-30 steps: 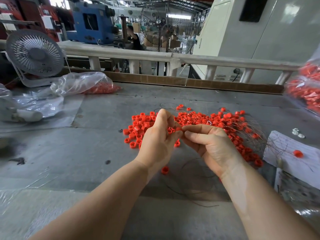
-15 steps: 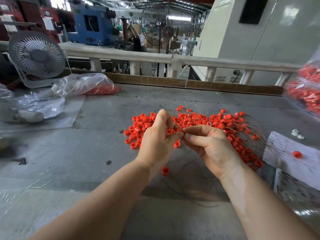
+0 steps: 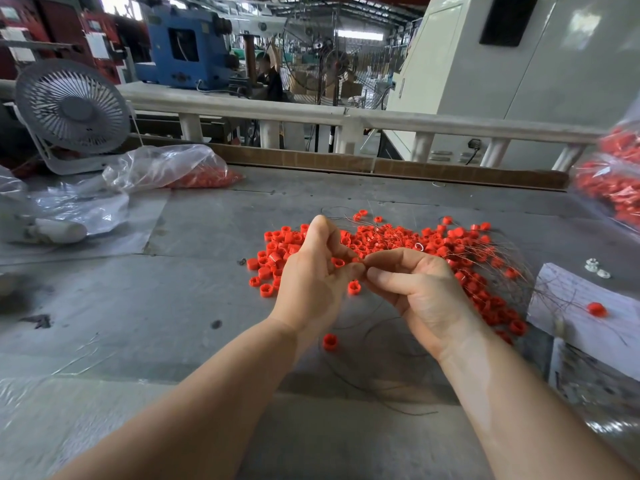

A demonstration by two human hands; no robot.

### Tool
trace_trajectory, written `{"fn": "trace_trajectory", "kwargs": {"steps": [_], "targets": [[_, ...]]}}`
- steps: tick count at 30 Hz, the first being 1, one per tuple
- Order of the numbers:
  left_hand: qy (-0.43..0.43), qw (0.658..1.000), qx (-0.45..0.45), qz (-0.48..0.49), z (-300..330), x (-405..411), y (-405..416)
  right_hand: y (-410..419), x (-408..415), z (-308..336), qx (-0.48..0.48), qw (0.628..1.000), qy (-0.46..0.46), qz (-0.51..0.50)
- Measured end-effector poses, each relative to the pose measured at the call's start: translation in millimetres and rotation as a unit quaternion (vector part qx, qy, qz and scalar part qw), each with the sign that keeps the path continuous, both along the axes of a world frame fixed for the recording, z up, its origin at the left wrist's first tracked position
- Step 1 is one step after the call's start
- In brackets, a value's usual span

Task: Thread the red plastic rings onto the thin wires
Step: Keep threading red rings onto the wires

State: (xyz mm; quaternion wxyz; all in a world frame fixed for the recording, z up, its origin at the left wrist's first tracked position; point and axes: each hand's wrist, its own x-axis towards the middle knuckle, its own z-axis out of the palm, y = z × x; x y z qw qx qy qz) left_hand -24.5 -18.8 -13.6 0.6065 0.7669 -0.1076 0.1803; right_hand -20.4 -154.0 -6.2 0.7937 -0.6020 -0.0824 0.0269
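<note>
At the far left of our grey worktable [image 3: 104, 306] stands a small grey fan [image 3: 71, 109], and just right of it lies a clear plastic bag [image 3: 166, 168] with red pieces inside. Toward the middle, our left hand [image 3: 317, 282] is raised over the table with fingers curled, cupping a red ring [image 3: 337, 262] against the palm and pinching another at the fingertips. Our right hand [image 3: 420, 292] meets it fingertip to fingertip, thumb and forefinger pinched; we cannot tell for sure whether a thin wire [image 3: 377, 341] sits in that pinch, though dark wire loops lie on the table just below both wrists. Behind and to the right of the hands spreads the pile of red rings [image 3: 450, 244], with more fine wires tangled across its right side. One loose ring [image 3: 329, 341] lies near the left wrist. Farther right, a white paper sheet [image 3: 568, 306] carries a single ring [image 3: 596, 309], and at the right edge hangs another bag of red rings [image 3: 616, 181]
</note>
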Motion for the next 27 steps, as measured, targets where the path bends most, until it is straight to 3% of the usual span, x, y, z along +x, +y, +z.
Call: {"fn": "trace_trajectory", "kwargs": {"steps": [2,5,12,17,27], "targets": [[0.0,1.0,-0.011,-0.001,0.8,-0.5,0.2,0.3,0.1,-0.4,0.0,1.0,0.001,-0.005],[0.022,0.994,-0.101,-0.032,0.9,-0.4,2.2,1.1,-0.6,0.2,-0.018,1.0,-0.018,-0.015],[0.087,0.95,-0.275,-0.123,-3.9,1.2,5.9,7.1,-6.7,3.2,-0.15,0.973,-0.164,-0.056],[0.125,0.939,-0.297,-0.119,-4.9,3.7,6.5,7.8,-8.6,5.4,-0.255,0.928,-0.257,-0.093],[0.155,0.932,-0.297,-0.136,-6.5,4.7,5.9,7.5,-7.2,3.0,-0.293,0.906,-0.278,-0.129]]}}
